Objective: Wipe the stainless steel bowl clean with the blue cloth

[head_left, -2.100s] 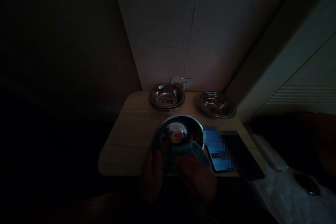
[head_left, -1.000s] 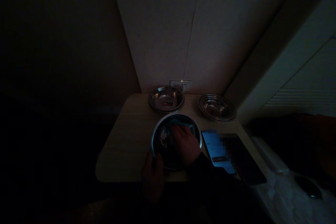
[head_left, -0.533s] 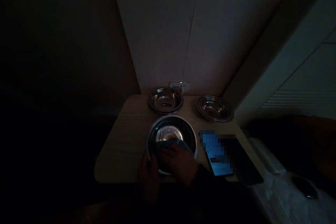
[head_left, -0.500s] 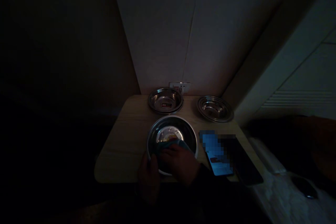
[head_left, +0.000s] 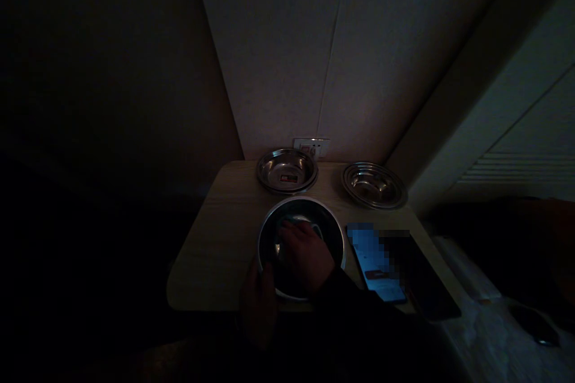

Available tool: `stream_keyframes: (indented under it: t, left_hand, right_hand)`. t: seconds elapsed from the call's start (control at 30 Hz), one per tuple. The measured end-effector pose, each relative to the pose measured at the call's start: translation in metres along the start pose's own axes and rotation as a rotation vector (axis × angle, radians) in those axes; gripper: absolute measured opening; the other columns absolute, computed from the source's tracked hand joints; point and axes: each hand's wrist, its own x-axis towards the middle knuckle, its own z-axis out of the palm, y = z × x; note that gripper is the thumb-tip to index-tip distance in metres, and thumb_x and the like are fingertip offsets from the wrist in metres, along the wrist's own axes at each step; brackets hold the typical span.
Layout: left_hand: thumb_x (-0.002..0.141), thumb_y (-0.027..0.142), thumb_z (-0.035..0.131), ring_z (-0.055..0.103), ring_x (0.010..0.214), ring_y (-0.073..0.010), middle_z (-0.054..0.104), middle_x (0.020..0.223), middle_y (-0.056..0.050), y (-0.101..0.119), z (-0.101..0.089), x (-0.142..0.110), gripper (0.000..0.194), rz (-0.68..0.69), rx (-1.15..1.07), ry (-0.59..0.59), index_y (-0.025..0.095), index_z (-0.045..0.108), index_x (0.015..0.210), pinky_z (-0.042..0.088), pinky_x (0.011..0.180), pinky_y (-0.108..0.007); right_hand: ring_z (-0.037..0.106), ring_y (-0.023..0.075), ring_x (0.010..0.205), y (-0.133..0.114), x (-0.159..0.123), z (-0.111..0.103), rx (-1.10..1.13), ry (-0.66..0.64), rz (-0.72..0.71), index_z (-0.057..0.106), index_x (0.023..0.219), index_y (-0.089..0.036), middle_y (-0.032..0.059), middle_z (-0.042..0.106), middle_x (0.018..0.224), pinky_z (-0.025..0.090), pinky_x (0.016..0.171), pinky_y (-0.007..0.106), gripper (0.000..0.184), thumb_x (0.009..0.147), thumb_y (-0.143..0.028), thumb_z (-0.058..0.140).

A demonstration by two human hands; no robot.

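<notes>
A shiny metal bowl (head_left: 331,228) sits near the front edge of the small wooden table. At its near left rim, my left hand (head_left: 259,305) grips the bowl, thumb over the edge. Inside the bowl, my right hand (head_left: 309,256) presses down toward the bottom with its fingers closed on a bluish-green cloth (head_left: 317,230). Most of the cloth is hidden under that hand, and the light is very dim.
Behind the bowl are stacked metal basins (head_left: 287,171) with a label inside, and another stack of metal basins (head_left: 374,187) back right. A lit phone (head_left: 381,281) and a dark phone-like slab (head_left: 431,287) lie right. A wall socket (head_left: 311,146) is behind the table (head_left: 202,251).
My right hand has moved farther into the bowl with the cloth, covering more of its bottom. My left hand keeps its hold on the rim. The whole view has shifted slightly.
</notes>
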Motion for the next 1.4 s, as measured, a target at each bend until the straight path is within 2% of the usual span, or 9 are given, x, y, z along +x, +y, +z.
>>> stream_keyframes:
  t: [0.23, 0.43, 0.57, 0.7, 0.83, 0.93, 1.03, 1.23, 1.4]
  left_hand:
    - [0.076, 0.043, 0.043, 0.058, 0.100, -0.0254, 0.065, 0.107, -0.012, -0.002, 0.000, -0.001, 0.041, -0.103, 0.048, 0.084, 0.015, 0.061, 0.100, 0.045, 0.086, -0.035]
    - [0.077, 0.046, 0.044, 0.060, 0.095, -0.0235, 0.066, 0.102, -0.010, -0.006, 0.001, -0.001, 0.041, -0.065, 0.046, 0.096, 0.017, 0.062, 0.100, 0.048, 0.080, -0.033]
    - [0.078, 0.042, 0.047, 0.059, 0.096, -0.0228, 0.067, 0.101, -0.009, -0.016, 0.003, -0.001, 0.034, 0.053, 0.047, 0.088, 0.020, 0.064, 0.096, 0.048, 0.081, -0.033]
    - [0.077, 0.040, 0.047, 0.060, 0.097, -0.0232, 0.066, 0.104, -0.010, -0.023, 0.006, -0.003, 0.032, 0.058, 0.066, 0.088, 0.020, 0.065, 0.095, 0.047, 0.084, -0.034]
    - [0.078, 0.043, 0.046, 0.059, 0.098, -0.0250, 0.066, 0.102, -0.011, -0.026, 0.003, -0.007, 0.035, 0.047, 0.107, 0.179, 0.019, 0.064, 0.096, 0.046, 0.084, -0.036]
    - [0.075, 0.044, 0.050, 0.056, 0.104, -0.0259, 0.065, 0.104, -0.011, -0.028, 0.002, -0.010, 0.033, 0.081, 0.139, 0.250, 0.020, 0.065, 0.092, 0.043, 0.089, -0.037]
    - [0.077, 0.044, 0.046, 0.056, 0.103, -0.0246, 0.065, 0.106, -0.012, -0.027, 0.004, -0.012, 0.034, 0.101, 0.124, 0.228, 0.019, 0.064, 0.092, 0.044, 0.088, -0.035]
    - [0.081, 0.043, 0.042, 0.060, 0.097, -0.0217, 0.066, 0.106, -0.010, -0.015, 0.005, -0.012, 0.040, 0.138, 0.107, 0.114, 0.017, 0.061, 0.104, 0.047, 0.081, -0.030]
    - [0.082, 0.041, 0.042, 0.058, 0.102, -0.0205, 0.064, 0.111, -0.009, -0.015, 0.008, -0.016, 0.039, 0.181, 0.108, 0.135, 0.018, 0.060, 0.109, 0.045, 0.086, -0.029]
  right_hand:
    - [0.052, 0.0173, 0.092, -0.010, -0.012, -0.009, 0.074, -0.236, -0.217, 0.058, 0.101, -0.020, 0.0026, 0.064, 0.103, 0.043, 0.075, 0.026, 0.022, 0.082, -0.016, 0.048]
    - [0.056, 0.0173, 0.089, 0.007, -0.031, -0.034, 0.123, -0.382, -0.195, 0.061, 0.094, -0.022, 0.0022, 0.065, 0.092, 0.042, 0.073, 0.026, 0.025, 0.072, -0.012, 0.052]
    - [0.055, 0.0180, 0.092, 0.021, -0.032, -0.042, 0.190, -0.191, -0.066, 0.060, 0.102, -0.020, 0.0050, 0.064, 0.098, 0.042, 0.078, 0.029, 0.030, 0.075, -0.011, 0.048]
    - [0.049, 0.0180, 0.103, 0.009, -0.027, -0.023, 0.269, 0.067, 0.014, 0.055, 0.111, -0.017, 0.0081, 0.061, 0.110, 0.040, 0.086, 0.031, 0.033, 0.082, -0.010, 0.041]
    - [0.051, 0.0168, 0.096, -0.013, -0.033, -0.010, 0.221, -0.120, -0.091, 0.057, 0.103, -0.019, 0.0042, 0.063, 0.107, 0.041, 0.082, 0.028, 0.028, 0.081, -0.010, 0.043]
    - [0.054, 0.0176, 0.088, -0.014, -0.042, -0.021, 0.085, -0.320, -0.058, 0.059, 0.093, -0.021, 0.0014, 0.066, 0.090, 0.041, 0.071, 0.028, 0.021, 0.077, -0.013, 0.048]
    - [0.054, 0.0206, 0.090, -0.002, -0.048, -0.036, -0.087, -0.381, -0.083, 0.061, 0.086, -0.021, 0.0026, 0.067, 0.085, 0.039, 0.072, 0.032, 0.015, 0.075, -0.015, 0.052]
    - [0.052, 0.0259, 0.095, 0.022, -0.060, -0.051, -0.380, -0.201, -0.012, 0.062, 0.096, -0.017, 0.0099, 0.064, 0.101, 0.038, 0.074, 0.039, 0.021, 0.083, -0.011, 0.047]
    - [0.051, 0.0251, 0.094, 0.022, -0.070, -0.035, -0.342, -0.123, 0.022, 0.059, 0.102, -0.017, 0.0096, 0.062, 0.107, 0.040, 0.073, 0.037, 0.023, 0.083, -0.012, 0.048]
